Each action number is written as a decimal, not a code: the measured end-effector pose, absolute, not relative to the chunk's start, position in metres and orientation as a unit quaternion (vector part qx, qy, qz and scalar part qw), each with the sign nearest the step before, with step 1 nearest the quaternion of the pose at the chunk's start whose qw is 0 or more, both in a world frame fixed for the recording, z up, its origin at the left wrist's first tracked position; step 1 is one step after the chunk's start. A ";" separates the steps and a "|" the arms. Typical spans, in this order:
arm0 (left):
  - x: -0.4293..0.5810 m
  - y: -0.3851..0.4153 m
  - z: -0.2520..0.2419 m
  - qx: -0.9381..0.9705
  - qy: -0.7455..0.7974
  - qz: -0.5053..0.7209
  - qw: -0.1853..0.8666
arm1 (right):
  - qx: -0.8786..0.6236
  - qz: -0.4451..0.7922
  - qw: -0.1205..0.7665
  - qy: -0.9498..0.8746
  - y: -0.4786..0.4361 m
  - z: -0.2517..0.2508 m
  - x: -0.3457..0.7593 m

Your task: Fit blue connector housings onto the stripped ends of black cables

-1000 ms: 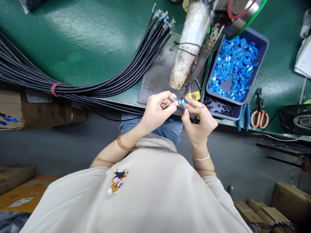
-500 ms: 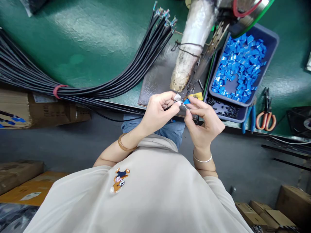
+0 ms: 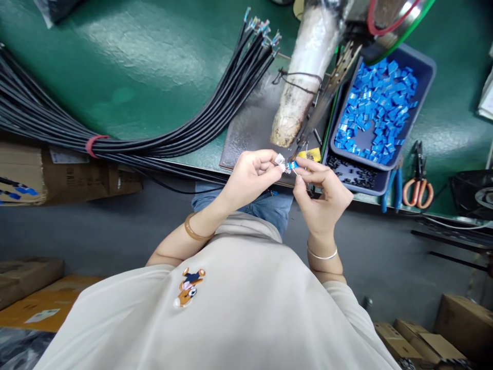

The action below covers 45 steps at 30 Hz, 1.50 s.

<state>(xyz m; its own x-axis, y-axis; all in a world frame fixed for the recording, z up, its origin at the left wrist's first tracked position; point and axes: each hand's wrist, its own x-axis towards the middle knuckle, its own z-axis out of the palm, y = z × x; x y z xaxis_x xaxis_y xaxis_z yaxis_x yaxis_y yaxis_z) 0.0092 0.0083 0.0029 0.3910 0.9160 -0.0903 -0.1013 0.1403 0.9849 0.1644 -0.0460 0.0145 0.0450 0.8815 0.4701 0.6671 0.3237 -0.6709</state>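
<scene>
Centre frame, at the table edge: left hand (image 3: 250,177) pinches a pale-tipped wire end (image 3: 280,159). Right hand (image 3: 321,192) pinches a small blue connector (image 3: 291,165) against it. Likely the mating step; seating calls for fine alignment. Parts tray (image 3: 425,64) upper right.

Green bench (image 3: 154,67): cables (image 3: 162,139), tray (image 3: 423,72).

Head camera — looks steeply down, near hands (image 3: 285,180).

My left hand (image 3: 250,177) and right hand (image 3: 323,192) meet on a connector (image 3: 289,165) before the table (image 3: 134,67); on it, the cable bundle (image 3: 154,133) lies left, the tray (image 3: 425,67) right, and the scissors (image 3: 418,172) beyond the tray.
</scene>
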 end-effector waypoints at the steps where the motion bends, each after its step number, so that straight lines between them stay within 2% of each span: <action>1: 0.009 0.008 0.004 0.519 0.384 0.391 0.655 | -0.568 0.127 0.449 -0.678 -0.046 0.015 0.164; 5: 0.011 0.009 0.006 0.510 0.387 0.402 0.655 | -0.554 0.106 0.453 -0.690 -0.045 0.016 0.164; 11: 0.016 0.009 0.005 0.557 0.409 0.408 0.597 | -0.548 0.060 0.442 -0.707 -0.041 0.015 0.165; 19: 0.015 0.010 0.009 0.590 0.409 0.423 0.554 | -0.545 0.053 0.435 -0.715 -0.040 0.022 0.166; 26: 0.011 0.010 0.010 0.582 0.407 0.394 0.584 | -0.521 0.042 0.412 -0.746 -0.043 0.022 0.165; 45: 0.010 0.012 0.011 0.605 0.410 0.383 0.564 | -0.519 0.032 0.419 -0.744 -0.043 0.023 0.163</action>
